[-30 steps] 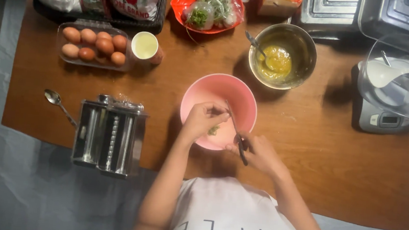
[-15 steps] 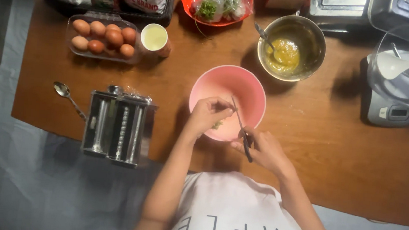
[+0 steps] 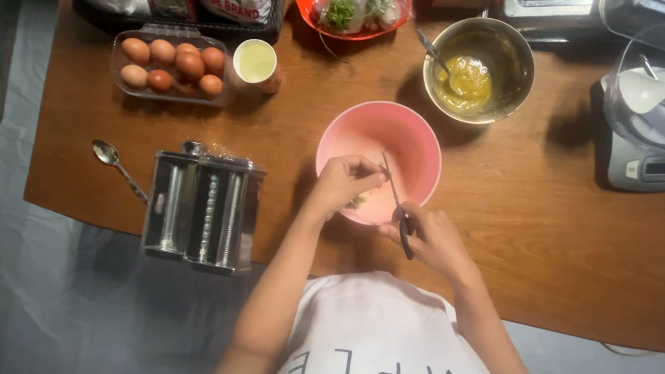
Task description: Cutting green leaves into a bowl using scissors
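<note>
- Pink round plastic bowl [image 3: 379, 161] sits near the front edge of the brown wooden worktop [image 3: 537, 229], right in front of the person, and both hands work over its near rim.
- Left hand [image 3: 341, 184] is curled over the bowl's near-left rim, fingers pinched together on a small greenish bit [image 3: 357, 202]; I cannot make out what it is.
- Right hand [image 3: 432, 240] is closed around the dark handles of slim metal scissors [image 3: 395, 204], the blades pointing up and into the bowl, very near the left fingertips.
- Biggest risk, as I judge it: the blades close while the pinching fingers are just beside them, and a fingertip gets nipped.
- Neither hand steadies the bowl itself, so a push on the rim could tip or slide this light thing toward the worktop edge.
- Snipped pieces could fall outside the rim, since the cutting happens right over the near lip, not the middle.
- Shiny steel pasta roller [image 3: 202, 208] stands just left of the left forearm, overhanging the front edge; an elbow swing could knock it.
- Metal spoon [image 3: 114, 161] lies beside that machine, also close to the edge.
- Round steel bowl with yellow mix [image 3: 478, 67], clear egg tray with brown eggs [image 3: 171, 64] and a small cup of pale liquid [image 3: 255, 61] stand well back, out of harm for now.
</note>
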